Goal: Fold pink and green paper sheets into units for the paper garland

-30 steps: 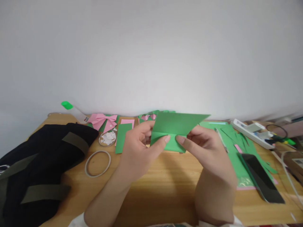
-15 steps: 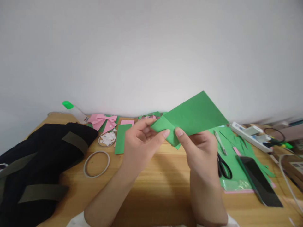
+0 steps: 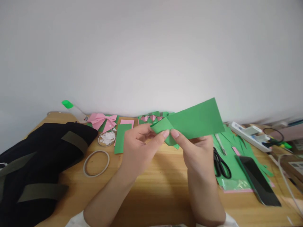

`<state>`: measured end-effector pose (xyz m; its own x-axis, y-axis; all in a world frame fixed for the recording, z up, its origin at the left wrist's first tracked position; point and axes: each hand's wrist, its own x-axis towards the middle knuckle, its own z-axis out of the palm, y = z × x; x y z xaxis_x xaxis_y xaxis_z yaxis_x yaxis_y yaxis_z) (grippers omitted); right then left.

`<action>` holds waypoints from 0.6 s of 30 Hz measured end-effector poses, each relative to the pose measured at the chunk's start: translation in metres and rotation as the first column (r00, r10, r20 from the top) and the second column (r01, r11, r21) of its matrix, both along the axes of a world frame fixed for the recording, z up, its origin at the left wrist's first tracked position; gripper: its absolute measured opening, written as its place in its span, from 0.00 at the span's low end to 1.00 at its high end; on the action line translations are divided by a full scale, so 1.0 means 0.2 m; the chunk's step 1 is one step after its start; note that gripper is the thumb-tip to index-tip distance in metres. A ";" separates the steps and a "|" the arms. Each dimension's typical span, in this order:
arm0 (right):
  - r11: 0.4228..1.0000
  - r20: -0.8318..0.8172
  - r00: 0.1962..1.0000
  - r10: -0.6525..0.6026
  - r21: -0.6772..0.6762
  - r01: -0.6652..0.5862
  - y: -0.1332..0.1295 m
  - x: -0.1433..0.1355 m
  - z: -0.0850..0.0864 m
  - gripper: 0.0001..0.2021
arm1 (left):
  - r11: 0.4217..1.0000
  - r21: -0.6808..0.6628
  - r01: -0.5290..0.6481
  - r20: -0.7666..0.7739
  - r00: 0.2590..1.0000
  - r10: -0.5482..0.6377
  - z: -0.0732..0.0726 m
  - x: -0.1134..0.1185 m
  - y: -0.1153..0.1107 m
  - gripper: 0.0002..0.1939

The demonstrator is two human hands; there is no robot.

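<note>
A strip of green paper (image 3: 196, 118) is held above the table between both hands. Its left end is folded over on itself, and a small corner pokes out below the fold. My left hand (image 3: 143, 148) pinches this folded end, thumb in front and fingers behind. Close beside it, my right hand (image 3: 197, 154) presses its thumb on the edge of the fold, with its other fingers hidden behind the paper. The long flat part of the strip sticks out up and to the right.
On the left lie a black cloth bag (image 3: 42, 157), a tape ring (image 3: 96, 164), a dish of white scraps (image 3: 107, 138), a pink paper bow (image 3: 103, 121) and a green-capped bottle (image 3: 75, 111). On the right are black scissors (image 3: 222, 165), a phone (image 3: 259, 181), green sheets (image 3: 236, 170) and a power strip (image 3: 251, 137).
The paper's free end has swung lower on the right and looks narrower. Both thumbs have moved closer together at the fold, and my right hand has shifted slightly left.
</note>
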<state>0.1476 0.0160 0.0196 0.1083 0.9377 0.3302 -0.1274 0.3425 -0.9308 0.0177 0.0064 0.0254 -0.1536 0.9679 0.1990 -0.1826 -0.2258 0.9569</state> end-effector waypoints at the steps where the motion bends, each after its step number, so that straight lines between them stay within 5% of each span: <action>1: 1.000 0.001 1.000 -0.011 -0.011 0.011 0.00 0.00 -0.01 0.06 | 1.000 -0.004 -0.013 0.039 0.999 0.013 0.00 0.00 0.01 0.05; 7: 1.000 0.046 0.999 0.001 -0.015 0.000 -0.01 -0.01 -0.01 0.08 | 0.981 0.039 -0.191 0.256 0.951 0.175 -0.03 0.00 0.03 0.04; 18: 0.999 -0.003 1.000 0.005 -0.033 -0.005 -0.03 -0.01 0.00 0.07 | 0.971 0.109 -0.214 0.223 0.957 0.186 -0.05 0.02 0.01 0.08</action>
<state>0.1452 0.0106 0.0189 0.1043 0.9486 0.2988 -0.1321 0.3109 -0.9412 0.0219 0.0088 0.0150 -0.3931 0.8808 0.2638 -0.3142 -0.3983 0.8618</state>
